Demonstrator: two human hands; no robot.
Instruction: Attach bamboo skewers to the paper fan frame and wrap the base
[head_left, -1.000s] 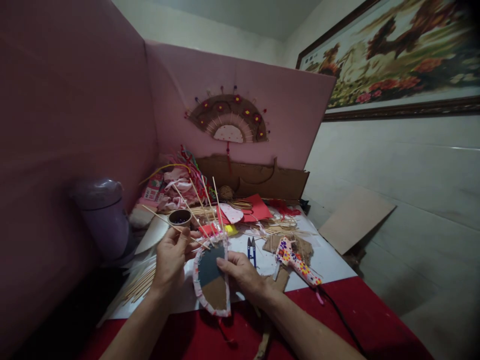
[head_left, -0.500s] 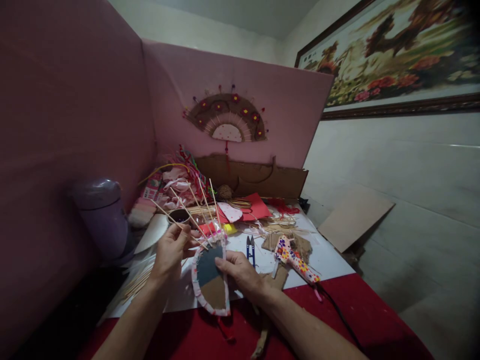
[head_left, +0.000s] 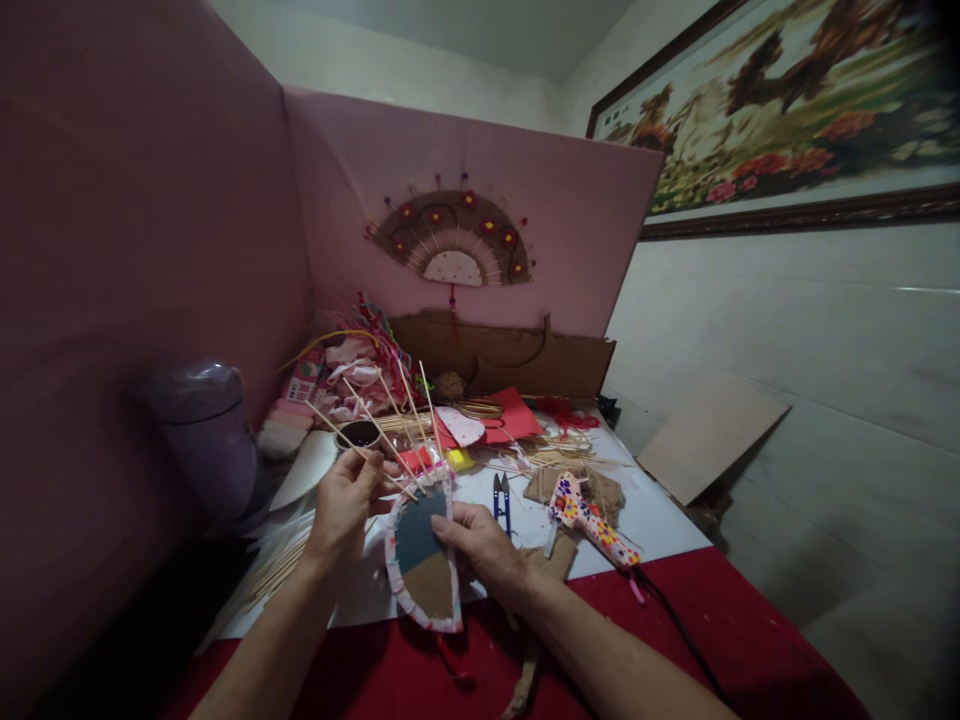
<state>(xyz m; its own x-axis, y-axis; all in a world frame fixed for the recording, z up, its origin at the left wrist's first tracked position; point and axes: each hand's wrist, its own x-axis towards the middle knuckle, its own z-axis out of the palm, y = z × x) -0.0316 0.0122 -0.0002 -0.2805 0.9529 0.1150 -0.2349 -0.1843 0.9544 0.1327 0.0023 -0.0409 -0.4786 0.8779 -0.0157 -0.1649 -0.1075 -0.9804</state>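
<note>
My right hand grips the straight edge of a half-round cardboard piece, its thumb flat on the dark face. Pale fabric with reddish specks wraps the rim of that piece. Several thin wooden sticks fan out from its upper end, pointing away from me. My left hand pinches the leftmost stick between thumb and fingers, close to where its lower end meets the cardboard. A red cord hangs below the piece.
Right of my hands lie blue thread snips and a flower-patterned glue gun with a black cable. Behind are red paper, a round cup and ribbons. A decorated fan hangs on the pink board; a purple bin stands left.
Almost nothing differs. Both hands keep their hold on the stick and the cardboard piece, and the view has shifted very slightly.
</note>
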